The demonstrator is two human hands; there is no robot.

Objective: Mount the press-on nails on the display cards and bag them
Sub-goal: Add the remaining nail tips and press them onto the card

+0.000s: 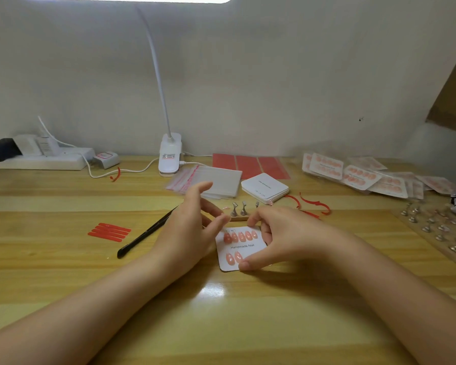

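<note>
A white display card [244, 247] printed "Handmade Nail" lies flat on the wooden desk [221, 312]. It carries a full upper row of pink press-on nails [240, 236] and two nails in the lower row. My right hand [277, 237] is over the card's right side, its thumb tip pressing on the lower row and its fingers loosely curled at the top edge; what lies under the thumb is hidden. My left hand [192, 227] hovers just left of the card with relaxed, spread fingers, holding nothing. Small metal nail stands [238, 209] stand right behind the card.
Behind the stands lie clear bags [211, 180], a stack of blank cards [265, 187] and red adhesive sheets [250, 165]. Bagged finished cards [366, 175] pile at the right, above a board of stands [437, 229]. A black tool [145, 234], red strips [108, 230], a lamp clamp [170, 156] and a power strip [42, 159] sit left.
</note>
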